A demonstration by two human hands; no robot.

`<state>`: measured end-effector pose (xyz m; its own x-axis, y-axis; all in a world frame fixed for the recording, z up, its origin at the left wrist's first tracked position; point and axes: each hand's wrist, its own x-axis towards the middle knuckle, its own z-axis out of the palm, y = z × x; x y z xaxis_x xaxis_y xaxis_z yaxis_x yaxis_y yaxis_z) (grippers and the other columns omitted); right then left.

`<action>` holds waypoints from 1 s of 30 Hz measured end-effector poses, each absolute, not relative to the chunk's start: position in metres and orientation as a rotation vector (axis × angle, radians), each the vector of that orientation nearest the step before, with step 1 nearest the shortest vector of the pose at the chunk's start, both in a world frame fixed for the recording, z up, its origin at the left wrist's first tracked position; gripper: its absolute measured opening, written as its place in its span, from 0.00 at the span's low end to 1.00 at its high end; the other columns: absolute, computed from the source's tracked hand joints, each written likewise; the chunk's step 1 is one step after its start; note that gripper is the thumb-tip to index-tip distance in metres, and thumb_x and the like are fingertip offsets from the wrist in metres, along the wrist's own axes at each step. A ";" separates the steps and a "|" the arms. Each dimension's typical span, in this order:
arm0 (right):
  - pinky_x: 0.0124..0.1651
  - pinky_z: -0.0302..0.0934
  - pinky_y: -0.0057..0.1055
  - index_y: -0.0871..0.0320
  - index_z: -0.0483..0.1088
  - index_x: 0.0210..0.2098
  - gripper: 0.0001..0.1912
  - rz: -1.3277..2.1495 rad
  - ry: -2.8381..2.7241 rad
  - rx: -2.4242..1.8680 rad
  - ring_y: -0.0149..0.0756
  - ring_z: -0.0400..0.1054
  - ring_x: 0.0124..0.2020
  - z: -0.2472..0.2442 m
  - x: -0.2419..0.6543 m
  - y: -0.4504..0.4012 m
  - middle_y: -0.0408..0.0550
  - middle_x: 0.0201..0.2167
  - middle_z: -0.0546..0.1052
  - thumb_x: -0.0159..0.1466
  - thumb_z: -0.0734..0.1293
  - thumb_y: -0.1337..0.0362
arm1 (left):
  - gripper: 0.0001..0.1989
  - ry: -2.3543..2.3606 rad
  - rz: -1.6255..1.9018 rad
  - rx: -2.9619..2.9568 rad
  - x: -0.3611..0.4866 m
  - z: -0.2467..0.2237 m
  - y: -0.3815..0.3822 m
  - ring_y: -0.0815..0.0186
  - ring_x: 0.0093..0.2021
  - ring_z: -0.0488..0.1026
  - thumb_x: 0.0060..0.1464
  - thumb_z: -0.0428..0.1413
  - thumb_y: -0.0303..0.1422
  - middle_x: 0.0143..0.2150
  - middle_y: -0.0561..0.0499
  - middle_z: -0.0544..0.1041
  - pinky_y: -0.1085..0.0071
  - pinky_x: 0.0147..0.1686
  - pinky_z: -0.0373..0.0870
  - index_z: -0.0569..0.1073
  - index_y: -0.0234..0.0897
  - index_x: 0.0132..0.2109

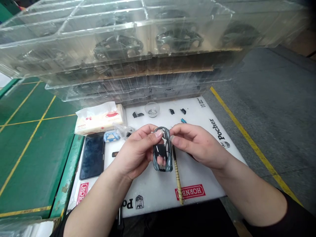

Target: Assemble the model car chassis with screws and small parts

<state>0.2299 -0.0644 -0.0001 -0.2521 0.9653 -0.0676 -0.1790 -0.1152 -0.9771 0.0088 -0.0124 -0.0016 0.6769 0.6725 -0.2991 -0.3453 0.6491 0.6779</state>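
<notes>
A grey toy car body shell (168, 163) with a black roof panel is held up over the white foam mat. Around its left side my left hand (139, 149) is closed, thumb on top near the upper end and a fingertip visible through the opening. At the shell's right edge, the thumb and index finger of my right hand (192, 141) come together in a pinch. Whatever lies between those fingertips is too small or hidden to name. Under the right hand, a thin tool with a yellow, dark-banded handle (177, 177) lies on the mat.
Stacked clear plastic trays (148, 36) holding car bodies tower behind the mat (158, 200). Small black parts (171, 112) lie by a clear cup (152, 110). A tissue pack (98, 118), phone (92, 156) and blue packet (112, 135) are at left.
</notes>
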 end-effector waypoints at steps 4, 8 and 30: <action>0.44 0.72 0.34 0.56 0.81 0.40 0.21 1.597 -1.177 -1.010 0.37 0.74 0.40 0.000 0.230 -0.062 0.47 0.38 0.83 0.72 0.84 0.46 | 0.18 0.603 0.626 0.706 0.008 -0.003 -0.015 0.67 0.20 0.81 0.66 0.76 0.38 0.33 0.55 0.84 0.73 0.21 0.83 0.75 0.37 0.45; 0.34 0.60 0.31 0.56 0.77 0.33 0.25 1.598 -1.217 -1.012 0.30 0.58 0.27 0.001 0.231 -0.061 0.38 0.25 0.70 0.73 0.83 0.44 | 0.16 0.587 0.653 0.880 0.007 -0.004 -0.018 0.68 0.23 0.83 0.71 0.73 0.39 0.31 0.55 0.83 0.77 0.24 0.81 0.75 0.38 0.47; 0.24 0.48 0.24 0.65 0.81 0.41 0.25 2.033 -0.991 -0.842 0.24 0.60 0.24 -0.014 0.230 -0.064 0.52 0.33 0.81 0.72 0.83 0.47 | 0.16 0.537 0.669 0.733 0.012 -0.001 -0.018 0.69 0.17 0.78 0.69 0.73 0.38 0.30 0.53 0.85 0.78 0.18 0.78 0.73 0.38 0.45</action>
<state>0.2302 -0.0643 -0.0140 -0.5337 0.8109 -0.2400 -0.3106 -0.4519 -0.8362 0.0118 -0.0181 -0.0014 0.6694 0.7128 -0.2094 -0.3596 0.5575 0.7483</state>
